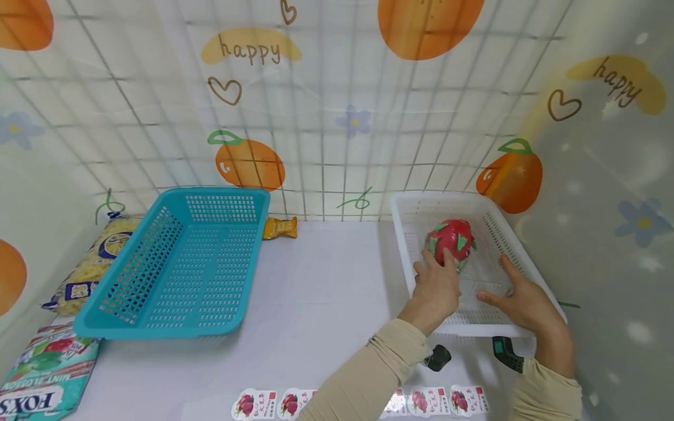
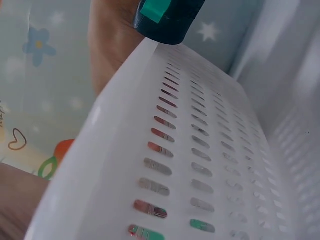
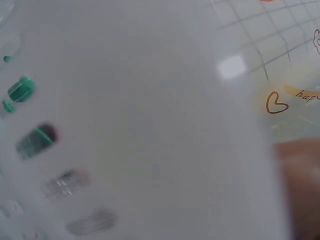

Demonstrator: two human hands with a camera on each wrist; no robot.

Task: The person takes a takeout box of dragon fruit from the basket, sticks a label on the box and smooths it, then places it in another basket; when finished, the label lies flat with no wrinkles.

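Note:
A red dragon fruit (image 1: 454,238) with green scales lies in the white slotted basket (image 1: 402,234), towards its back. My left hand (image 1: 436,287) reaches over the basket's front with its fingers extended, the fingertips at the near side of the fruit. Thumb and fingers spread apart, my right hand (image 1: 529,298) hovers over the basket's right part and holds nothing. Clear plastic (image 1: 487,285) lies in the basket between the hands; its shape is hard to make out. In the left wrist view, the basket wall (image 2: 115,145) hides the fingers. The right wrist view is mostly blurred basket wall (image 3: 150,125).
A teal basket (image 1: 244,280) stands on the left. Beside it lie a yellow pasta bag (image 1: 86,269), a green FOX'S bag (image 1: 52,368) and a small orange packet (image 1: 281,228). Dragon fruit stickers (image 1: 254,404) line the front, partly under the left sleeve. A patterned curtain (image 1: 316,88) closes the back.

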